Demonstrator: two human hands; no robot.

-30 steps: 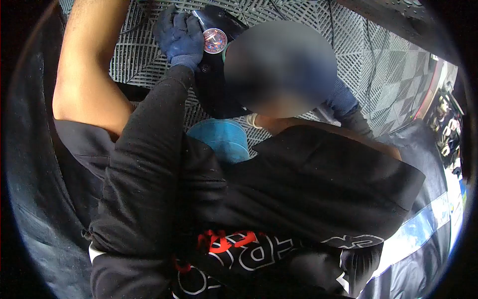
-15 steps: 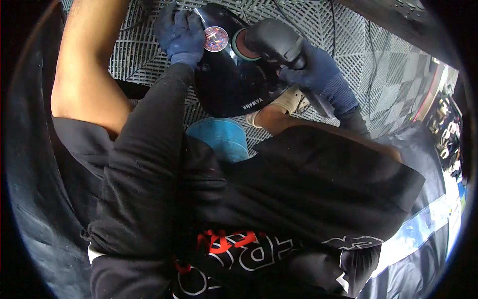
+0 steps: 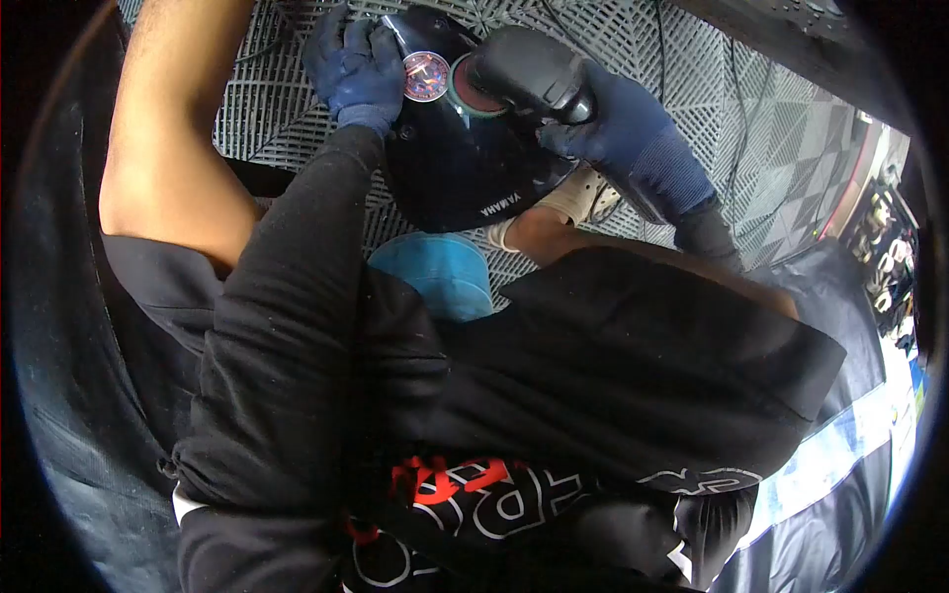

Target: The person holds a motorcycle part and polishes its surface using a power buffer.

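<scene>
A glossy black panel (image 3: pixel 445 178) with YAMAHA lettering and a round colourful sticker (image 3: pixel 426 76) lies in front of me. My left hand (image 3: pixel 358 74), in a dark blue glove, holds its left edge beside the sticker; some fingertips are hard to make out. My right hand (image 3: pixel 633 128), gloved too, is closed around a black power polisher (image 3: pixel 529 74). The polisher's round pad (image 3: pixel 470 91), green-edged and reddish, rests against the panel just right of the sticker. The handle is partly hidden by my hand.
A blue bucket (image 3: pixel 435 272) stands between my legs, below the panel. My foot in a beige clog (image 3: pixel 568 203) is close to the panel's lower right. Dark cables (image 3: pixel 736 119) cross the grey grid floor (image 3: pixel 267 114). Cluttered items (image 3: pixel 890 262) sit at far right.
My right hand and the polisher have moved slightly left and up across the panel, bringing the pad nearer the sticker. My left hand and the panel have hardly moved.
</scene>
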